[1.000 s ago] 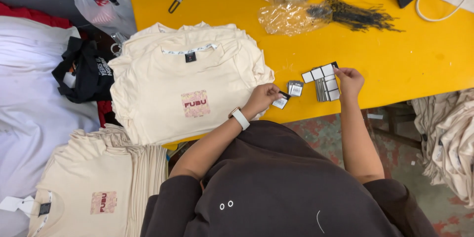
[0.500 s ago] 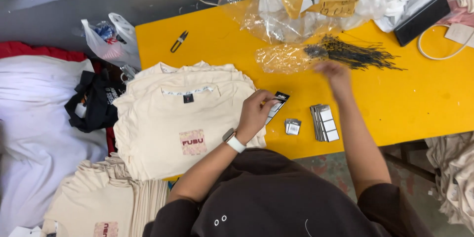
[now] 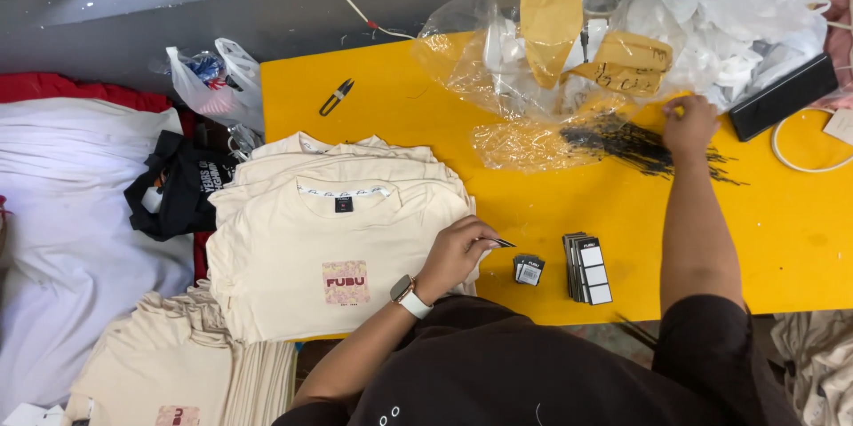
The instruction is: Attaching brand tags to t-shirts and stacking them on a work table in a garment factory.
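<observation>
My left hand (image 3: 458,253) rests on the right edge of a stack of cream T-shirts (image 3: 342,248) and pinches a small dark tag (image 3: 503,243). My right hand (image 3: 689,124) reaches far across the yellow table (image 3: 782,222) and its fingers are closed on the pile of thin black fastener strings (image 3: 644,146). Between the hands lie a small stack of tags (image 3: 529,270) and a taller stack of black-and-white hang tags (image 3: 586,268).
A crumpled clear plastic bag with yellow tape (image 3: 569,53) lies behind the strings. Black thread snips (image 3: 336,97) lie at the table's back left. A black flat case (image 3: 782,97) and white plastic sit at the back right. More cream shirts (image 3: 169,373) lie lower left.
My right hand left the hang tags near the front edge and reached up to the black strings. My left hand stayed at the shirt stack with the small tag.
</observation>
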